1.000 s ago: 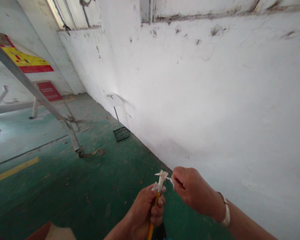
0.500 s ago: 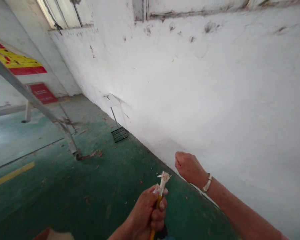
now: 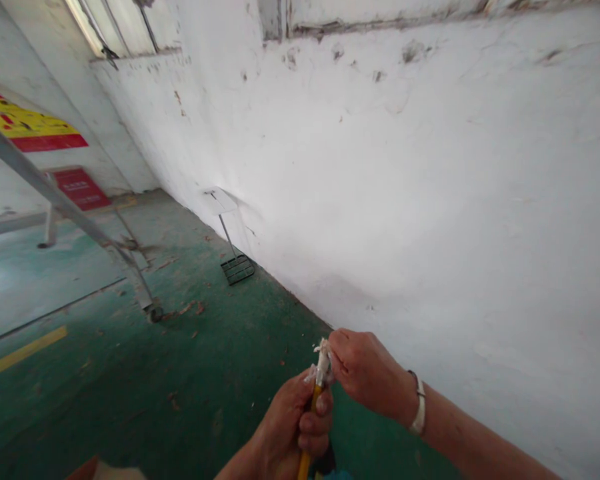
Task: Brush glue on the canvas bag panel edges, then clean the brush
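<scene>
A paintbrush (image 3: 317, 387) with a yellow handle and frayed, whitish, caked bristles points upward in front of me. My left hand (image 3: 293, 420) is closed around its handle, and white residue marks the thumb. At the bristles, the bent fingers of my right hand (image 3: 373, 373) are pinched together against their right side. The fingertips are partly hidden behind the hand, so any loose bit between them cannot be made out. A pale band circles the right wrist.
A white wall (image 3: 405, 200) with chipped patches rises close on the right. Against it leans a small stand with a black grid base (image 3: 237, 269). On the green floor (image 3: 130, 387), a wheeled metal frame leg (image 3: 130, 267) stands left, with debris around it.
My right hand has moved left and slightly down, from beside the wall to the brush's bristles. My left hand still holds the brush in nearly the same place.
</scene>
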{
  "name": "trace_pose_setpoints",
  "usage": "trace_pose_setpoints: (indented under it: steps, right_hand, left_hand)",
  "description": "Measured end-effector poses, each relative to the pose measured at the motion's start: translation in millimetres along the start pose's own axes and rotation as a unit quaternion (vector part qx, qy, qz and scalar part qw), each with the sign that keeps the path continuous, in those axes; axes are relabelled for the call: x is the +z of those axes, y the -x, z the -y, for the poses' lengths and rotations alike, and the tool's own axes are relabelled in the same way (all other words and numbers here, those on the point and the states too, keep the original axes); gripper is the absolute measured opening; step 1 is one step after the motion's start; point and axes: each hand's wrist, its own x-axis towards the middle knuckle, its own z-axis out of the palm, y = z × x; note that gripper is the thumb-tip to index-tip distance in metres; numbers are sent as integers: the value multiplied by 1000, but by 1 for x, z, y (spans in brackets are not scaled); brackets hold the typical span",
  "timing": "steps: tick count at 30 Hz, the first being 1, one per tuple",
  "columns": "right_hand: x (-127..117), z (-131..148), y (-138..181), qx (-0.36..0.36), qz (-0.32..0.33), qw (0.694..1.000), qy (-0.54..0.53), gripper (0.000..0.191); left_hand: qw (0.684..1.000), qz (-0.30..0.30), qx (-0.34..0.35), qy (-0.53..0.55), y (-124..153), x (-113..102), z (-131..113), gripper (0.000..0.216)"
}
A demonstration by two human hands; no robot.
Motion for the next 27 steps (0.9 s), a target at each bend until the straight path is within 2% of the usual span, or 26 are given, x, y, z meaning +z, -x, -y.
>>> trace_pose_setpoints:
  steps: [3, 5, 9, 14, 18, 22, 27]
  right_hand:
    - [-6, -16, -5, 53, -24, 998, 22, 17]
    - [-14, -20, -1, 64, -30, 997, 17, 18]
    - [-19, -4, 16, 6, -4, 999, -53, 19]
    - [0, 13, 21, -19, -8, 998, -53, 16]
    - [11, -12, 4, 36, -11, 999, 8, 15]
    - [-2, -34, 2, 94, -40, 995, 23, 18]
    - [-18, -7, 20, 28, -13, 998, -50, 20]
  left_hand:
    - [1000, 14, -3, 25, 0, -3, 0, 17]
    - [999, 24, -13, 38, 1, -4, -1, 16]
    - [998, 28, -10, 57, 1, -5, -1, 17]
    - [998, 26, -23, 44, 0, -4, 4, 22]
    - [999, 21, -14, 36, -1, -3, 6, 22]
    - [1000, 7, -9, 21, 0, -3, 7, 21]
    - [1000, -13, 10, 14, 0, -4, 8, 20]
